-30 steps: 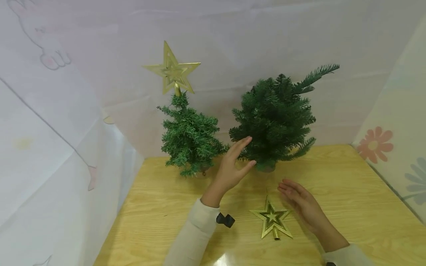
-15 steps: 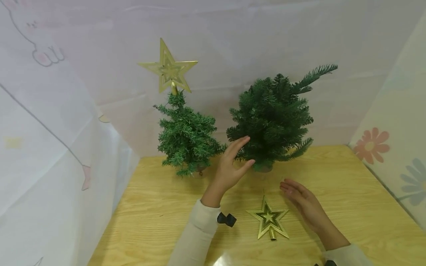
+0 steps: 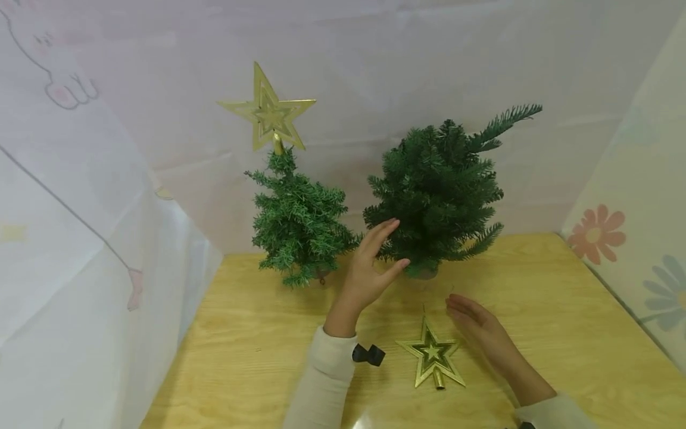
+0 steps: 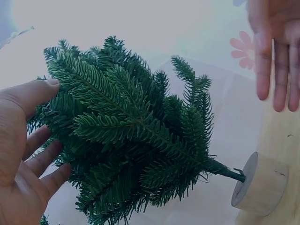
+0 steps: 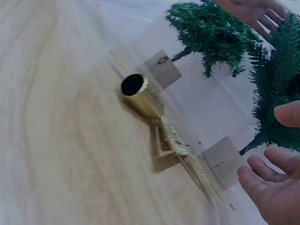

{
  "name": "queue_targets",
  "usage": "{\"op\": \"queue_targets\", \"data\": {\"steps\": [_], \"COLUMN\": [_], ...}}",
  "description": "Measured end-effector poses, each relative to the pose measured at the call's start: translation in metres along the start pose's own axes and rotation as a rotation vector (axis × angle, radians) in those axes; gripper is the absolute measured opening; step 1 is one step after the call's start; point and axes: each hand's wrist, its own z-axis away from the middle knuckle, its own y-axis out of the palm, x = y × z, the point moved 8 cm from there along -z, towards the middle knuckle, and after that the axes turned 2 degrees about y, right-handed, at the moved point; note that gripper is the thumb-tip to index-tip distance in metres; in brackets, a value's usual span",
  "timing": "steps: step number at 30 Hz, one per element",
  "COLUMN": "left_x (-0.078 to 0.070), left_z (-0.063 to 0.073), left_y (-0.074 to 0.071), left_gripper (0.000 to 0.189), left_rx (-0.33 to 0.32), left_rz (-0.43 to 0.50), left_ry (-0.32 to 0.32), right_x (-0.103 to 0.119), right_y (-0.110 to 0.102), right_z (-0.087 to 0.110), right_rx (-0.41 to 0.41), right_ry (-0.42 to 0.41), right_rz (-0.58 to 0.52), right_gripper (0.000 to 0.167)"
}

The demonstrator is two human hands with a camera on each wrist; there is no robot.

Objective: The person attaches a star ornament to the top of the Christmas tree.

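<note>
My left hand (image 3: 366, 280), fingers and thumb spread, is by the lower left of a dark green artificial Christmas tree (image 3: 439, 179). In the left wrist view its fingertips overlap the branches, and nothing sits in its grasp. My right hand (image 3: 485, 336) hovers beside a gold star tree topper (image 3: 432, 353), fingers extended and palm turned inward, holding nothing. That star lies on the table, its hollow socket (image 5: 145, 103) pointing towards me. To the left stands a smaller, lighter green tree (image 3: 300, 220) with another gold star (image 3: 270, 114) on its tip.
Both trees stand on round wooden bases, such as the dark tree's base (image 4: 267, 190). One branch (image 3: 509, 122) juts out at its upper right. A pale cloth backdrop (image 3: 348, 59) hangs behind the wooden table (image 3: 257, 351).
The head view has shifted slightly. My right hand has come a little lower and nearer to me beside the star; the left hand is nearly still. Both trees and both stars stay put.
</note>
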Motion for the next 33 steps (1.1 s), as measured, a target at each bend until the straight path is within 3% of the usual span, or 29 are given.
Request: {"op": "queue_targets", "data": {"steps": [5,9,13,23,29,33], "left_x": [0.002,-0.003,-0.004,0.002,0.003,0.005], "left_z": [-0.001,-0.005,-0.005,0.005,0.005,0.003], "left_y": [0.004,0.004,0.002,0.003,0.001,0.000], "left_gripper": [0.071,0.068,0.060,0.049,0.044,0.041], "left_rx": [0.035,0.042,0.036,0.035,0.011,0.001], "left_rz": [-0.076,-0.110,-0.086,-0.049,0.041,0.052], "left_ry": [-0.027,0.012,0.015,-0.061,-0.068,-0.065], "right_x": [-0.003,-0.004,-0.009,-0.024,-0.022,-0.023], "right_y": [0.003,0.004,0.005,0.010,0.010,0.009], "right_z": [0.001,0.002,0.000,0.003,0.005,0.003], "right_rx": [-0.003,-0.004,0.011,0.045,0.070,0.095], "right_ry": [-0.002,-0.018,0.011,0.131,0.119,0.122], "right_rz": [0.138,0.204,0.198,0.257,0.256,0.258], "right_gripper": [0.056,0.059,0.064,0.070,0.072,0.074]}}
